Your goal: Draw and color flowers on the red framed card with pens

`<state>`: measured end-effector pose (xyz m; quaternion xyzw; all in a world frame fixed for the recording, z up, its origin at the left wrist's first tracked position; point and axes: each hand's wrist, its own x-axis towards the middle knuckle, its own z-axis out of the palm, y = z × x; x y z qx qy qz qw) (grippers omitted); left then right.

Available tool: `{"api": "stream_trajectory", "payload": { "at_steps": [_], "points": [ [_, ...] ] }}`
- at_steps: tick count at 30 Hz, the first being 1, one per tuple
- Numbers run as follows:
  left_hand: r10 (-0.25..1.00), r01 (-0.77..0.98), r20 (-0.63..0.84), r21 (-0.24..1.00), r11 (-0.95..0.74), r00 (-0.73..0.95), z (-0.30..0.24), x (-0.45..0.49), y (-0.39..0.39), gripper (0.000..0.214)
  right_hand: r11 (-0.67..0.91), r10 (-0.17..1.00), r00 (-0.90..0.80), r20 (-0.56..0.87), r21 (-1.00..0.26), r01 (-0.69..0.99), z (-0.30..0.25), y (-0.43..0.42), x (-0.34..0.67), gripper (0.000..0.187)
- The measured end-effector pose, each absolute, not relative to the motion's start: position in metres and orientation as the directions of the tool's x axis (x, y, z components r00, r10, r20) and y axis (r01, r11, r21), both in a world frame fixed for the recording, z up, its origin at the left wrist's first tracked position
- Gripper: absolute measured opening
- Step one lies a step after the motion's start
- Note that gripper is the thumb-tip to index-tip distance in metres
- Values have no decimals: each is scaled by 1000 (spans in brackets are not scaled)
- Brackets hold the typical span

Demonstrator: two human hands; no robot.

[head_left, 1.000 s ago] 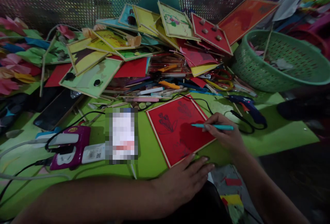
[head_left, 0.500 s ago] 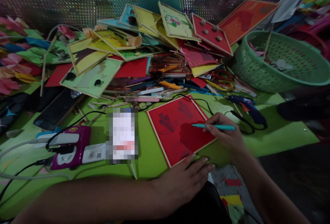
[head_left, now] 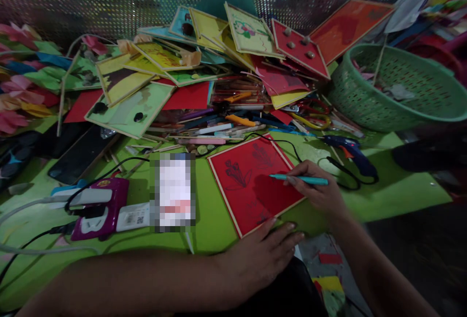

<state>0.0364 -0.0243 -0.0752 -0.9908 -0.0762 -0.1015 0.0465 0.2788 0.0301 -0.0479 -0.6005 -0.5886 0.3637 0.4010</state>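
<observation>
Your right hand pinches a slim teal pen over the square, stick-edged red card. Your left hand, unclenched, spreads at the card's near edge.

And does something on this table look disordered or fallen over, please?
Yes, mildly: behind the red panel, the framed pictures lie heaped untidily, tilted and overlapping. Right of the panel, the glue gun lies on its side rather than standing. I see no clear damage.

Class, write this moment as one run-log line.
right hand: holds teal pen over red panel; left hand: at panel's near edge; glue gun: on table
</observation>
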Motion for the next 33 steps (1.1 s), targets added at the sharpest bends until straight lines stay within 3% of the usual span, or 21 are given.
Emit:
{"api": "stream_trajectory", "payload": {
  "at_steps": [16, 33],
  "points": [
    [150, 169, 199, -82, -982, 969, -76, 36, -25, 46, 51, 988, 108, 112, -889, 454, -42, 32, 275, 16],
    [141, 161, 195, -88, -983, 971, -76, 36, -24, 45, 40, 984, 138, 111, -898, 438, -43, 32, 275, 17]
  ]
}}
